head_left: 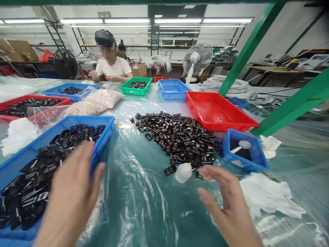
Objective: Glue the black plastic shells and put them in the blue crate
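My left hand (74, 181), blurred by motion, is over the right side of a large blue tray (106, 137) full of black plastic parts (38, 171). Its thumb and fingers are apart with nothing between them. On the right, my right hand (226, 202) hovers above the green table with thumb and fingers spread, holding nothing. A small black part (199, 175) lies by its fingertips. Left of those fingertips stands a small translucent white bottle (183, 173) with a yellowish tip. Behind it spreads a heap of black parts (177, 137).
An empty red tray (218, 109) and a small blue bin (246, 164) with a white spoon sit at right. White cloths (272, 193) lie nearby. Further back are a green tray (136, 91), blue tray (173, 90), bag of pale pieces (95, 103), green post and seated person.
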`<state>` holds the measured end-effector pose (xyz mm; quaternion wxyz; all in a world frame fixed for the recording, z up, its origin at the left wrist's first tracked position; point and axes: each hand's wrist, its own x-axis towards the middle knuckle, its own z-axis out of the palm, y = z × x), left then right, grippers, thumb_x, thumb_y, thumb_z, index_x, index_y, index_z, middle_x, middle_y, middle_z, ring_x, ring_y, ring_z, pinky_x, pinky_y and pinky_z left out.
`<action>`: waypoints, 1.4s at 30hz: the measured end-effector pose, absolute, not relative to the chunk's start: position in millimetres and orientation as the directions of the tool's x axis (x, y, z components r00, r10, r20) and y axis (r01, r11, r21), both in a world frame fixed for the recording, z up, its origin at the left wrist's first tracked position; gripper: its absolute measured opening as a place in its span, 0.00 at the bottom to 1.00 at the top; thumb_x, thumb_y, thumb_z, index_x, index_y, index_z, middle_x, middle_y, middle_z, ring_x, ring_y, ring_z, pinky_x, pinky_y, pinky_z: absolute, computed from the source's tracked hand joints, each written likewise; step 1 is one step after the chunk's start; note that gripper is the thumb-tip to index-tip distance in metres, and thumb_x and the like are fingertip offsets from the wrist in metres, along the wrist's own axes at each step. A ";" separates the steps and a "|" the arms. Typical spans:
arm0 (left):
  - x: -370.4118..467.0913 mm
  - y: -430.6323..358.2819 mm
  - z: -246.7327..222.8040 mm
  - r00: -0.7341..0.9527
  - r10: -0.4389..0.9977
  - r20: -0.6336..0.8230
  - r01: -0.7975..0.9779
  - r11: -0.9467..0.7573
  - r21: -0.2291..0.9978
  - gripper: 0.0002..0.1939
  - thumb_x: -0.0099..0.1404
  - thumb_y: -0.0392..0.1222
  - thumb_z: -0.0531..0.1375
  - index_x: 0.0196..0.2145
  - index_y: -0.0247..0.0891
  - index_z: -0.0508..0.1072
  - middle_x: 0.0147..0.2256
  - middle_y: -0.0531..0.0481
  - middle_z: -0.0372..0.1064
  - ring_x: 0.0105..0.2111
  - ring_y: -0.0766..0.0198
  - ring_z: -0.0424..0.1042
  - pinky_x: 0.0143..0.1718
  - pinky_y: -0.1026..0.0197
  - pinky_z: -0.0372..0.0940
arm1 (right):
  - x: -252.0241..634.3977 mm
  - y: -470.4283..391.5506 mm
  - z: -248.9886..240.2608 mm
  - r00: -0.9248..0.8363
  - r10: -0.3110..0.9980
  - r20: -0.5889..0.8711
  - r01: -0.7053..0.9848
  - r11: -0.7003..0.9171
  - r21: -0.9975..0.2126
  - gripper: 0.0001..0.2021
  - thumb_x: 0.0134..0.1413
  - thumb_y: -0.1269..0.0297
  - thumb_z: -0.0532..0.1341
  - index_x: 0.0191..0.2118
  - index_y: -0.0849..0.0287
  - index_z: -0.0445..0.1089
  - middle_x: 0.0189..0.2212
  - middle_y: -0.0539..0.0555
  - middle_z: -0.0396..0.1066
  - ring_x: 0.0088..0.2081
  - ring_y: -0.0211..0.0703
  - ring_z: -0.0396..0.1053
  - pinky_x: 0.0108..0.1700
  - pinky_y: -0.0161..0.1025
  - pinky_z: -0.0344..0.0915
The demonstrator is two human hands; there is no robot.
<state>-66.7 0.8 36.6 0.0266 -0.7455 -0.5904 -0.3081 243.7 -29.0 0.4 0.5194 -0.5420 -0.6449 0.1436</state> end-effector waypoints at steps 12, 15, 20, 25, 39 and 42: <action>60.7 36.7 -25.2 0.533 0.805 0.262 0.604 -0.578 0.549 0.18 0.71 0.40 0.52 0.58 0.37 0.63 0.46 0.41 0.69 0.45 0.49 0.67 0.45 0.45 0.66 | 240.2 -12.9 -20.2 -0.032 0.962 0.272 0.555 0.243 -0.796 0.12 0.57 0.66 0.59 0.47 0.53 0.64 0.42 0.56 0.71 0.43 0.48 0.72 0.42 0.44 0.71; 58.7 39.0 -19.6 0.525 0.824 0.213 0.557 -0.523 0.646 0.11 0.71 0.39 0.51 0.47 0.39 0.70 0.39 0.44 0.69 0.40 0.51 0.67 0.43 0.47 0.65 | 242.7 -14.1 -19.3 -0.016 0.958 0.287 0.559 0.246 -0.792 0.09 0.56 0.67 0.58 0.44 0.53 0.64 0.39 0.54 0.70 0.40 0.47 0.71 0.39 0.42 0.70; 42.0 13.4 -5.3 0.513 0.857 0.057 0.415 -0.305 0.857 0.10 0.74 0.41 0.46 0.44 0.40 0.65 0.38 0.46 0.69 0.37 0.58 0.70 0.39 0.57 0.66 | 247.5 -14.4 -20.0 -0.011 0.958 0.287 0.557 0.245 -0.794 0.09 0.57 0.68 0.58 0.44 0.53 0.63 0.36 0.52 0.69 0.38 0.44 0.70 0.40 0.40 0.69; 24.8 -2.5 3.2 0.520 0.851 -0.077 0.290 -0.090 0.953 0.10 0.74 0.42 0.44 0.37 0.40 0.61 0.34 0.49 0.68 0.30 0.64 0.67 0.35 0.61 0.64 | 248.4 -16.4 -21.3 -0.036 0.967 0.252 0.556 0.229 -0.799 0.11 0.58 0.66 0.58 0.47 0.52 0.63 0.43 0.54 0.69 0.43 0.46 0.70 0.41 0.39 0.69; 19.1 -5.2 -2.4 0.428 0.872 -0.238 0.329 0.095 0.940 0.16 0.64 0.39 0.51 0.20 0.41 0.50 0.20 0.59 0.40 0.21 0.67 0.43 0.22 0.63 0.41 | 247.3 -25.5 -19.1 -0.037 0.999 -0.008 0.486 0.011 -0.874 0.13 0.62 0.55 0.55 0.51 0.47 0.61 0.50 0.55 0.68 0.53 0.51 0.66 0.40 0.40 0.72; 21.3 -6.5 -4.2 0.405 0.879 -0.253 0.346 0.108 0.932 0.16 0.60 0.35 0.52 0.19 0.41 0.48 0.20 0.60 0.40 0.21 0.68 0.42 0.21 0.63 0.40 | 246.8 -27.4 -18.6 -0.044 0.998 -0.036 0.474 -0.010 -0.881 0.13 0.62 0.54 0.55 0.51 0.47 0.60 0.50 0.56 0.67 0.53 0.52 0.66 0.41 0.41 0.72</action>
